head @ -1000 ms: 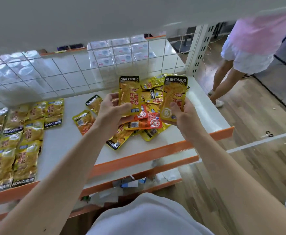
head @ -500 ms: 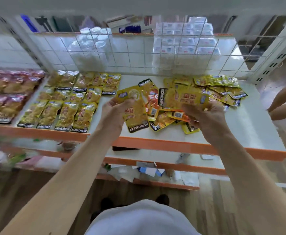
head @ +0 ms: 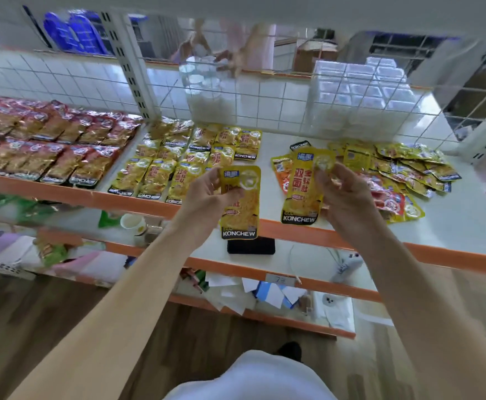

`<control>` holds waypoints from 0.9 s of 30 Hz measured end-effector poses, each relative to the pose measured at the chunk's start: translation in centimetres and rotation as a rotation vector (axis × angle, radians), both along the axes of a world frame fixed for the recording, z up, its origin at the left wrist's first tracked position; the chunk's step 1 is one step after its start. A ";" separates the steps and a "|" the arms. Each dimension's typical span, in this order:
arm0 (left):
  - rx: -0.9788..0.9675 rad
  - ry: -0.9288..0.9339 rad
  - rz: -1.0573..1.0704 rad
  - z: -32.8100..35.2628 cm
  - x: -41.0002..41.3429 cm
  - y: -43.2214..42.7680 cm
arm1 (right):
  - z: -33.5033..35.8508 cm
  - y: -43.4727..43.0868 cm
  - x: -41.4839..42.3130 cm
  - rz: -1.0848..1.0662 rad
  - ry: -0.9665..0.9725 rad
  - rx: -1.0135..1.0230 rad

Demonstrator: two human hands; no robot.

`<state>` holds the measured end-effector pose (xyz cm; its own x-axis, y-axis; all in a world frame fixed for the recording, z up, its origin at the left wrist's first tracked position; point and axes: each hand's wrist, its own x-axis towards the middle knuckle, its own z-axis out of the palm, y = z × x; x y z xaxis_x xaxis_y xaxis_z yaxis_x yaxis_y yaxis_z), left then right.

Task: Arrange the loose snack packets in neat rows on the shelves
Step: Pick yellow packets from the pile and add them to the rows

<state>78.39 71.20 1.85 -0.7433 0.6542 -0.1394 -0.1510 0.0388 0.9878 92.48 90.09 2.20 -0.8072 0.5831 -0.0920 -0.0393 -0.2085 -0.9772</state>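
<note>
My left hand [head: 207,194] grips one yellow KONCHEW packet [head: 240,210] upright above the shelf's orange front edge. A second yellow packet [head: 304,186] is pinched at its upper right by my right hand [head: 342,194], just right of the first. Behind my right hand a loose pile of yellow and orange packets [head: 400,168] is spread over the white shelf [head: 452,223]. To the left, yellow packets lie in neat rows [head: 178,160], and rows of red packets [head: 48,145] fill the neighbouring bay.
A white wire grid [head: 279,93] backs the shelf, with clear plastic containers [head: 357,93] behind it. A black phone [head: 250,246] and a paper cup [head: 132,223] sit on the lower shelf, with papers [head: 265,293] below. Another person's hand [head: 236,59] shows beyond the grid.
Both packets have been turned upright with the logo at the bottom, and my hands have drawn apart. The view has swung left, bringing the red rows into sight.
</note>
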 end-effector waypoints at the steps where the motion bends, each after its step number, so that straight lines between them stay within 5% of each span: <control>1: 0.002 0.008 0.023 0.1 -0.2 -1.3 | 0.3 -1.6 -0.5 -0.019 0.008 -0.017; 14: -0.006 0.092 0.073 -0.8 -1.6 -14.1 | -2.1 -15.9 -2.7 -0.195 -0.125 -0.005; 20: -0.047 -0.057 0.082 -0.9 -2.2 -16.0 | -2.1 -18.7 -2.9 -0.126 -0.111 -0.110; 27: -0.123 -0.093 0.035 -1.6 -3.5 -15.2 | -1.8 -18.3 -2.0 -0.114 -0.177 0.010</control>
<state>74.91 56.02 0.25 -0.7456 0.6017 -0.2863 -0.2449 0.1521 0.9575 90.52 71.78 0.42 -0.7076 0.6713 -0.2206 0.1104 -0.2033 -0.9729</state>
